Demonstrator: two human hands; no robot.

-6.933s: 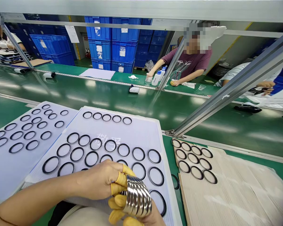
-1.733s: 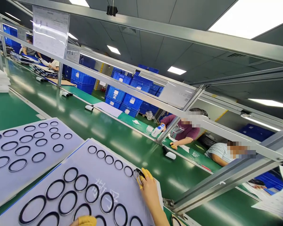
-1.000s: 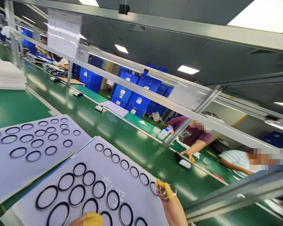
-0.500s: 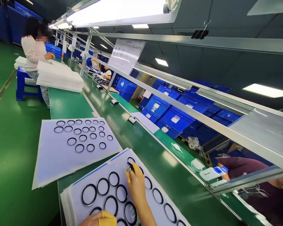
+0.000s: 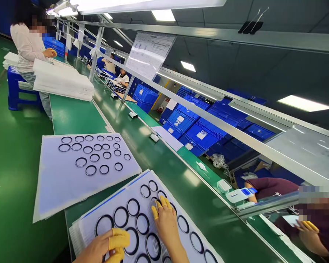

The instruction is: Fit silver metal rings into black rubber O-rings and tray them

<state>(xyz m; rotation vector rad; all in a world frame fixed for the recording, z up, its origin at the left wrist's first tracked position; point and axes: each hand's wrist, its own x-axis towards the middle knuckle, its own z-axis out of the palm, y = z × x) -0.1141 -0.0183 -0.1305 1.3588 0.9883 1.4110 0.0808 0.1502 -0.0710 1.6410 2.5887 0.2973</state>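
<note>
On the green bench (image 5: 76,117), the left sheet (image 5: 52,190) carries rows of black rubber rings (image 5: 66,140), and the near sheet (image 5: 109,195) also has many in place. The left hand (image 5: 98,246) has its yellow-capped fingers (image 5: 117,237) loosely bent and seems to hold nothing. The right hand (image 5: 167,226) covers one ring (image 5: 153,199); I cannot tell if it grips this ring.

Left hand (image 5: 97,246) cut off below

One white sheet (image 5: 52,186) at nine o'clock holds twenty black O-rings (image 5: 90,170); a second sheet (image 5: 117,195) at six o'clock lies under the left hand (image 5: 101,244) and right hand (image 5: 166,223).
</note>
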